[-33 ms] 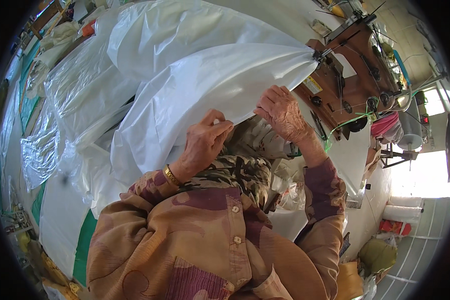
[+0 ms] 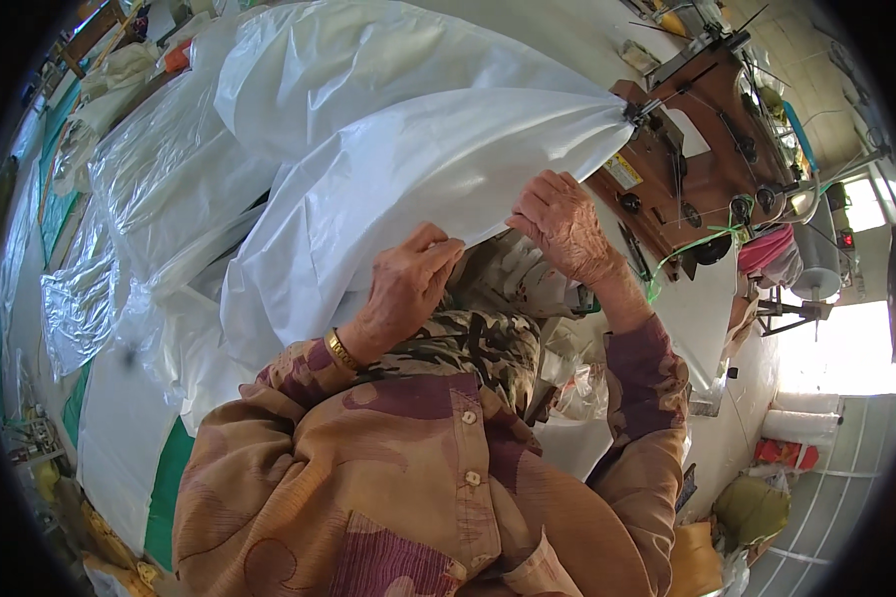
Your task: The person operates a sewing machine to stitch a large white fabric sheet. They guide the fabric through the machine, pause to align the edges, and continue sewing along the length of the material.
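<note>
A large translucent white plastic sheet [image 2: 438, 149] spreads in loose folds across the table and gathers to a narrow end at the needle area of a brown sewing machine [image 2: 712, 129]. Both hands grip its near edge. My left hand [image 2: 408, 274], with a gold watch band [image 2: 341, 349] at the wrist, pinches the edge between thumb and fingers. Farther along, closer to the machine, my right hand [image 2: 564, 227] has its fingers curled round the same edge. The stretch of edge between the hands is drawn fairly straight. The fingertips are partly hidden by the hands themselves.
More clear plastic sheeting [image 2: 159, 199] is heaped at the left. A green string [image 2: 702, 239] hangs by the machine, near a pink cloth [image 2: 767, 249]. White rolls [image 2: 804, 426] and an olive sack [image 2: 753, 507] stand at the right.
The fingers of my left hand have shifted very slightly on the edge. Otherwise the hands and sheet look nearly the same.
</note>
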### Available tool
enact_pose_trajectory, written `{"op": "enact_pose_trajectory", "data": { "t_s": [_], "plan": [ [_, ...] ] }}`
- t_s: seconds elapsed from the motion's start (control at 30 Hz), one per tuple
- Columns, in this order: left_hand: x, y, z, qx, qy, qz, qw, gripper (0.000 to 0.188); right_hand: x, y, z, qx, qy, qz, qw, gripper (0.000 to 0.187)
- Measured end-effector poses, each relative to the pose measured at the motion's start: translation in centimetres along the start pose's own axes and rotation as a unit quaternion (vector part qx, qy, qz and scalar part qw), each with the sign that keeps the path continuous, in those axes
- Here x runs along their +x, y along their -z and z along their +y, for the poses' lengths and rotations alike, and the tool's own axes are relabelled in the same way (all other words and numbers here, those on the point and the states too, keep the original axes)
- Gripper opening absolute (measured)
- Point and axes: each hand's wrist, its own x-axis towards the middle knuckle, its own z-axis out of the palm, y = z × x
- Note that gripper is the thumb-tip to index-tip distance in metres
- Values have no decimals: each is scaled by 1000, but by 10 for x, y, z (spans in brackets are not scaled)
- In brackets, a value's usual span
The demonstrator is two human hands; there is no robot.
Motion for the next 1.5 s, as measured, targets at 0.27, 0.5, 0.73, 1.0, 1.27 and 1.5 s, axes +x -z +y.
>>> {"op": "enact_pose_trajectory", "data": {
  "t_s": [0.27, 0.5, 0.73, 1.0, 1.27, 1.5],
  "plan": [
    [10, 16, 7, 78, -47, -88, 992, 37, 3, 10, 24, -54, -9, 21, 998, 35],
    [37, 26, 27, -37, -41, -139, 989, 28, 4, 29, 49, -24, -80, -1, 997, 43],
    [36, 27, 28, 18, -55, -132, 990, 27, -5, 41, 96, -103, -69, 26, 992, 49],
    [36, 29, 25, 41, -56, -133, 989, 25, -6, 53, 125, -174, -90, -22, 980, 46],
    [31, 5, 18, -3, -104, -223, 969, 13, -27, 14, 122, -222, -183, 184, 940, 29],
    [32, -26, 10, 10, -147, -262, 954, 12, -51, -29, 105, -254, -234, 276, 897, 32]
  ]
}}
